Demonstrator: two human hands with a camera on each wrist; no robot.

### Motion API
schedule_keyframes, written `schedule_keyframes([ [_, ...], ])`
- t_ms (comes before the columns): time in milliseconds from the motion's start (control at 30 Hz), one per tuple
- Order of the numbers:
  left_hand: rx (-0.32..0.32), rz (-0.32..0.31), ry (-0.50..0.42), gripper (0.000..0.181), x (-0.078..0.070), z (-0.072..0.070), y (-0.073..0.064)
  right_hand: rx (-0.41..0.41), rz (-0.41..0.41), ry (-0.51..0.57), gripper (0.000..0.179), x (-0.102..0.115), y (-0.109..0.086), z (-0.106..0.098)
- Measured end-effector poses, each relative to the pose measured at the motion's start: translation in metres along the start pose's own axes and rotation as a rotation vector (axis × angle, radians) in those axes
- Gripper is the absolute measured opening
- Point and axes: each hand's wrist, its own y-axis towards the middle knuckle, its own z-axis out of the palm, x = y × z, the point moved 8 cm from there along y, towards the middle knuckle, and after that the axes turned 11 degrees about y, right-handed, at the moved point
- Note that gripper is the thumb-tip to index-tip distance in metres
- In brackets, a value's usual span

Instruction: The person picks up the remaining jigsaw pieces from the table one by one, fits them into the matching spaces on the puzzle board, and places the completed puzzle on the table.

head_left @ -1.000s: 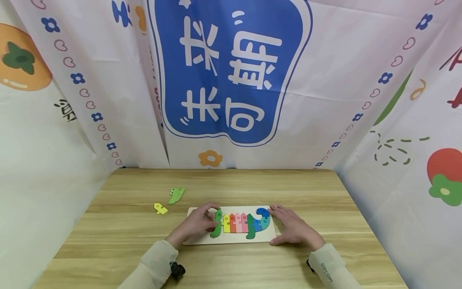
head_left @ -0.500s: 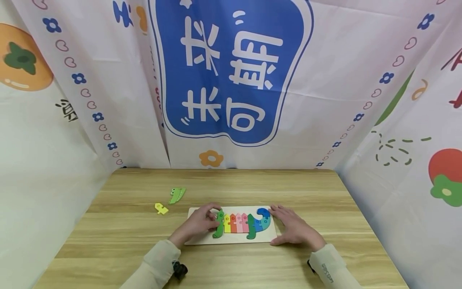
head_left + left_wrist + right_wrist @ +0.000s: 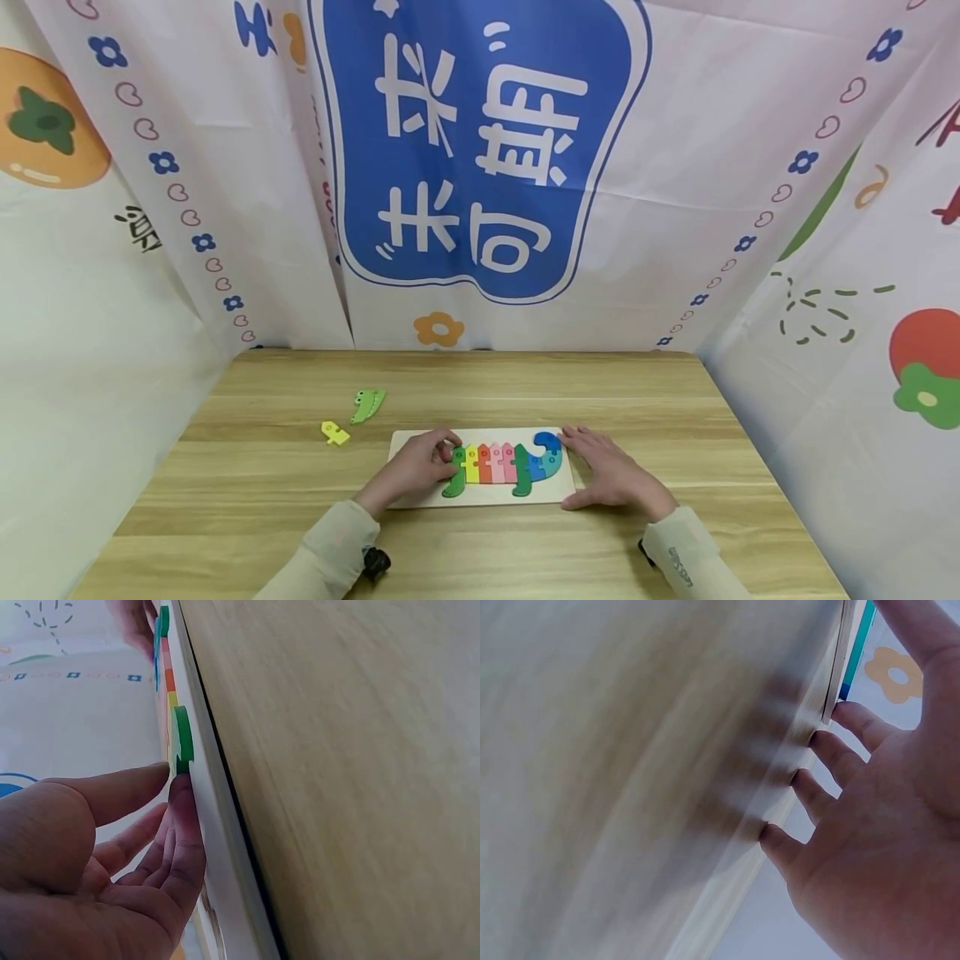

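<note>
A pale wooden puzzle board lies on the table, bearing a row of coloured crocodile pieces from a green leg to a blue tail. At the row's left end, my left hand pinches the left edge of a green leg piece between thumb and fingers. In the left wrist view, this green piece stands slightly proud of the board, right at the fingertips. My right hand rests spread at the board's right end, thumb at the near corner and fingers at the far one.
A light green crocodile head piece and a yellow piece lie loose on the wooden table, left of and beyond the board. Printed cloth hangs behind the table and along both sides.
My left hand has brought the green leg piece slightly right and down, against the yellow piece in the row. The right hand has stayed at the board's end.
</note>
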Motion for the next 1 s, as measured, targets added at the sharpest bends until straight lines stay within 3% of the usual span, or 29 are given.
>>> schedule_keyframes([
  [333,0.001,0.013,0.008,0.041,-0.0007,-0.0001,-0.0002,0.000,-0.001,0.004,0.109,0.0011,-0.0001,-0.0016],
  [733,0.005,-0.005,0.022,0.042,-0.0009,0.0005,-0.0028,0.008,0.007,0.004,0.108,-0.0003,0.0001,0.0009],
  [1000,0.004,0.017,0.025,0.041,-0.0008,0.0019,-0.0025,0.002,0.012,0.005,0.109,0.0017,-0.0012,-0.0009],
])
